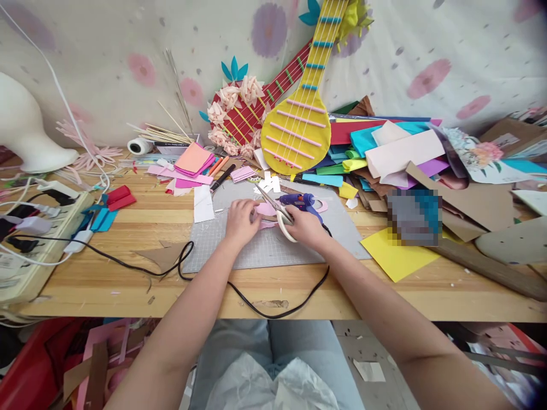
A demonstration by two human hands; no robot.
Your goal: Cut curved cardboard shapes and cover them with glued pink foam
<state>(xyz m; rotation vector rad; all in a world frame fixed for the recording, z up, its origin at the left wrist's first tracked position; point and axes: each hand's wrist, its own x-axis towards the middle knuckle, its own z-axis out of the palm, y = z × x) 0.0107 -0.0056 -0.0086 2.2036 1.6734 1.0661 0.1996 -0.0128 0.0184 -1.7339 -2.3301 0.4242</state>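
Over the grey cutting mat (213, 250), my left hand (241, 223) is closed with its fingertips at a small pink piece (267, 209), which looks like paper or foam. My fingers partly hide that piece. My right hand (305, 229) grips a pair of scissors (285, 229) by its white handles. The metal blades point up and to the left, over the mat. Just behind my right hand lies a blue glue gun (297, 199), with a pink cut-out ring (321, 206) beside it.
A black cable (273, 316) loops along the table's front edge from the power strip (47, 239). Behind the mat lean a yellow lute-shaped craft (294, 134) and a red one (243, 122). Coloured sheets (405, 151) pile up on the right; a yellow sheet (397, 256) lies nearer.
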